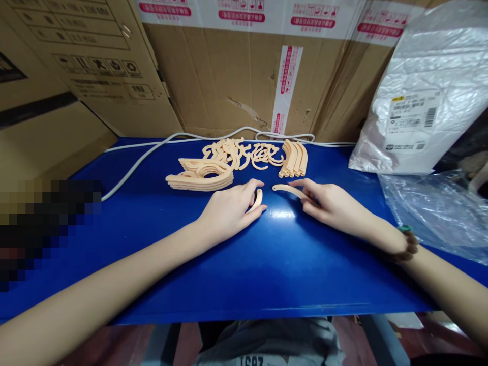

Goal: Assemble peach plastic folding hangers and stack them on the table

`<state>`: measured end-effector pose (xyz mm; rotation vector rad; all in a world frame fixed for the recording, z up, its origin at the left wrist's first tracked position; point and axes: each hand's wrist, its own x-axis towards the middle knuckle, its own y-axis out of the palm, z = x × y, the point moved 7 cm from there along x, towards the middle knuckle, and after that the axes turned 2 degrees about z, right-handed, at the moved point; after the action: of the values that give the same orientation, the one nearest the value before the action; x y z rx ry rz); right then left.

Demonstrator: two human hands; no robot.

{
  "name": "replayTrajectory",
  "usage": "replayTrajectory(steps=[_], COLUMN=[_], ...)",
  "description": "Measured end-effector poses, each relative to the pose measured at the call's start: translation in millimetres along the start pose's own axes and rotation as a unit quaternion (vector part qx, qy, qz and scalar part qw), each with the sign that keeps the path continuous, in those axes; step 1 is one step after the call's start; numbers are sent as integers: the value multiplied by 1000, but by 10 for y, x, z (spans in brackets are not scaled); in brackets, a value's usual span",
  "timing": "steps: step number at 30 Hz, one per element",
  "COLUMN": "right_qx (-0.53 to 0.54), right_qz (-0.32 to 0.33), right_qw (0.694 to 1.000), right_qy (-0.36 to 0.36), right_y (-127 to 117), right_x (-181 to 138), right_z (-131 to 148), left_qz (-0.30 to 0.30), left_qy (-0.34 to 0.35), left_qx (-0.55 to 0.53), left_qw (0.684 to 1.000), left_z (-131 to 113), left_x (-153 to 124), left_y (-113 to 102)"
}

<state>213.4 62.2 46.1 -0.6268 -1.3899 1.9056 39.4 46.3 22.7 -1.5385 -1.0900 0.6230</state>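
Over the middle of the blue table, my left hand (232,209) is closed on a small curved beige piece (257,200) with a hole near its tip. Across a short gap, my right hand (324,201) grips a longer curved beige strip (287,189), its holed end pointing left. The two pieces are apart. Just beyond the left hand lies a stack of flat beige parts (206,178) shaped like hanger arms. Several curved beige strips (294,158) sit side by side beyond the right hand. Between them are heaps of small hook-shaped pieces (232,151).
A white cable (133,185) runs along the back of the blue table (229,284). Cardboard boxes (229,76) stand behind and at the left. At the right are a white plastic parcel bag (412,101) and a clear plastic bag (438,213).
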Motion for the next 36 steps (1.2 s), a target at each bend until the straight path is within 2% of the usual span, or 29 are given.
replayTrajectory(steps=[9, 19, 24, 27, 30, 32, 36], right_qx=[-30, -48, -98, -180, -304, -372, -438], right_qz=[-12, 6, -52, -94, -111, -120, -92], right_qw=[998, 996, 990, 974, 939, 914, 886], right_qy=[-47, -77, -84, -101, -120, -105, -120], right_y=[50, 62, -85, -251, -382, -441, -358], right_x=[-28, -40, 15, 187, 492, 739, 1178], right_z=[11, 70, 57, 42, 21, -30, -126], left_qz=[1, 12, 16, 20, 20, 21, 21], left_qy=[-30, -12, -5, -1, 5, 14, 38], left_qx=[29, 27, 29, 31, 38, 47, 63], left_qw=[999, 999, 999, 999, 999, 999, 997], left_z=[19, -2, -3, -8, -17, -28, -54], left_x=[6, 15, 15, 17, 16, 13, 9], left_y=[-9, 7, 10, 9, 1, -4, -9])
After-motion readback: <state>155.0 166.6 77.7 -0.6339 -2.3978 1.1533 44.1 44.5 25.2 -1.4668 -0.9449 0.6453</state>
